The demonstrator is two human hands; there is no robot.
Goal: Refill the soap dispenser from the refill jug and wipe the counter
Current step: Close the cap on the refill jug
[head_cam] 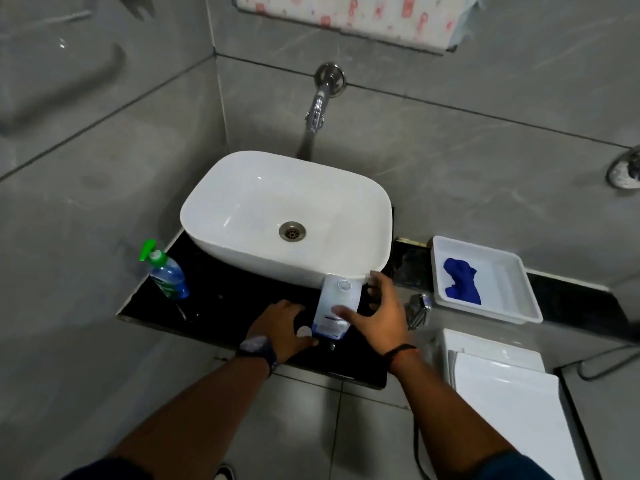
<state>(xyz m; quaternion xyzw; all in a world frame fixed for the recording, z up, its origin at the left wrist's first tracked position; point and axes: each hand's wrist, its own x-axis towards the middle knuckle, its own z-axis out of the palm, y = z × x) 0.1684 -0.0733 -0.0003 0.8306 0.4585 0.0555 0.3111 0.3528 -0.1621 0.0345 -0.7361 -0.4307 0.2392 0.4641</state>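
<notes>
Step in hand, as judged: opening refill jug (334, 308), pouring not yet begun.

Jug standing on black counter (239, 303), near edge, just in front of white basin (242, 202).

Right hand (375, 315) spreading open, thumb touching jug side, not clasping.

Left hand (282, 325) resting on counter beside jug base, fingers curling around small white cap (304, 330).

Soap dispenser (166, 271) standing well apart at far left, pump on.

Blue cloth (462, 280) lying in white tray (519, 271), right.

Next: fetching dispenser, removing pump.

We see a white basin (287, 216) on a black worktop (221, 303), a blue dispenser (169, 277) with green pump at left, a blue cloth (462, 280) in a white tray (519, 282) at right.
</notes>
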